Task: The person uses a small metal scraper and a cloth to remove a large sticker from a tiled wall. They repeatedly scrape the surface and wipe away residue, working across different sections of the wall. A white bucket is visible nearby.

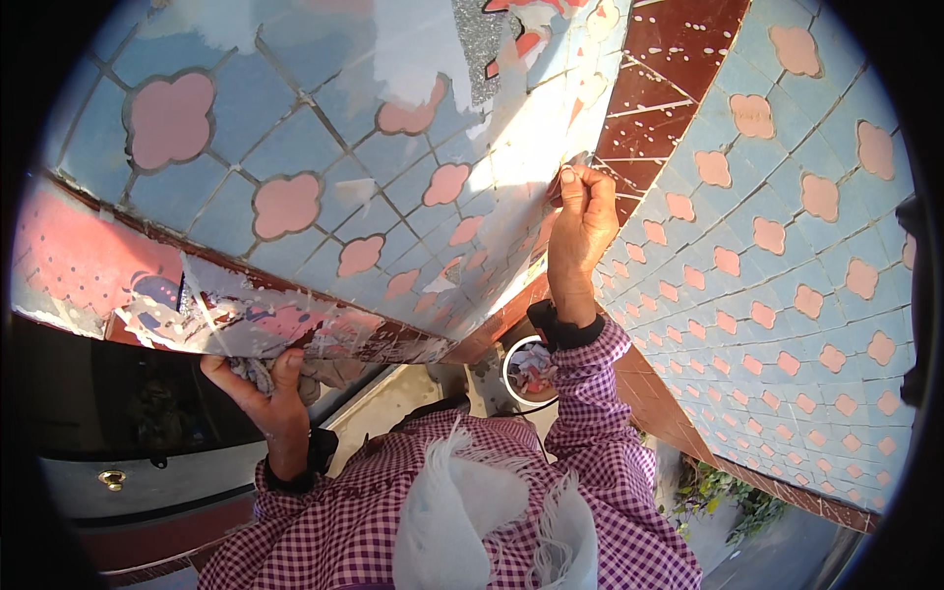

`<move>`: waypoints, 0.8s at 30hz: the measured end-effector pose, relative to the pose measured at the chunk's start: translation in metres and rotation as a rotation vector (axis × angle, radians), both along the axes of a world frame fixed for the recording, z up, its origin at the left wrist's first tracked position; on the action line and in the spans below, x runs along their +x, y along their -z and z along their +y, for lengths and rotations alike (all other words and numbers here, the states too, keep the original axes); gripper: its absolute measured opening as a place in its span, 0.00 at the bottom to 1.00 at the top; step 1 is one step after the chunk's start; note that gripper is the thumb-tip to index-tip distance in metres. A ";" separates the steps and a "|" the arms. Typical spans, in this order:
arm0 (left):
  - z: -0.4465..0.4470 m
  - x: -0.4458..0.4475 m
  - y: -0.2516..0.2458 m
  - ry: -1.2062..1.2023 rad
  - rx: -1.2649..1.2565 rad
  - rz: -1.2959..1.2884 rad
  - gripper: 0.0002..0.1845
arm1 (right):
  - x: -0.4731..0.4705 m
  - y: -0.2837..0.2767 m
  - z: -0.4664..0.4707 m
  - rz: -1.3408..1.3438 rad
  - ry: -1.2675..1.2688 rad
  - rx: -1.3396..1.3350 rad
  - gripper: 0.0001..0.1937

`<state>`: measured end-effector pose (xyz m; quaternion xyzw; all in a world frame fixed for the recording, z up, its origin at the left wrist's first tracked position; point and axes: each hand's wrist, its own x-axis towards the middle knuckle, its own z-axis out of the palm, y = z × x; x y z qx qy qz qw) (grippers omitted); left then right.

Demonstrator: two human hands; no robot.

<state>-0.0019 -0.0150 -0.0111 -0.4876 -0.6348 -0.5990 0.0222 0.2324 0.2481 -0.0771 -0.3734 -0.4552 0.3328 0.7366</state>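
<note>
My right hand is raised against a blue tiled wall with pink quatrefoil insets. Its thumb and forefinger pinch a small thin piece, mostly hidden by the fingers. Beside it, torn remains of a printed sheet and whitish residue cling to the tiles. My left hand is lower, at the bottom edge of a ledge streaked with pink and white scraps. A crumpled grey rag sits between its thumb and fingers.
A white bucket holding torn scraps stands below my right arm. Dark red trim with white specks separates the two tiled faces. A dark glass panel is at the left, and green plants grow at lower right.
</note>
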 end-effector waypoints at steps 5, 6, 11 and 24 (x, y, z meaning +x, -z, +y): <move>-0.001 0.000 -0.001 -0.008 0.011 0.009 0.38 | 0.007 -0.023 -0.004 0.124 -0.165 0.062 0.05; -0.001 0.000 0.000 -0.019 0.002 0.012 0.38 | 0.007 -0.028 -0.004 0.107 -0.188 0.037 0.05; -0.002 -0.001 0.002 -0.017 0.019 -0.007 0.39 | 0.008 -0.039 -0.003 0.108 -0.243 -0.080 0.04; 0.000 -0.002 0.003 0.005 0.020 0.026 0.35 | 0.011 -0.026 0.000 0.145 -0.268 -0.099 0.02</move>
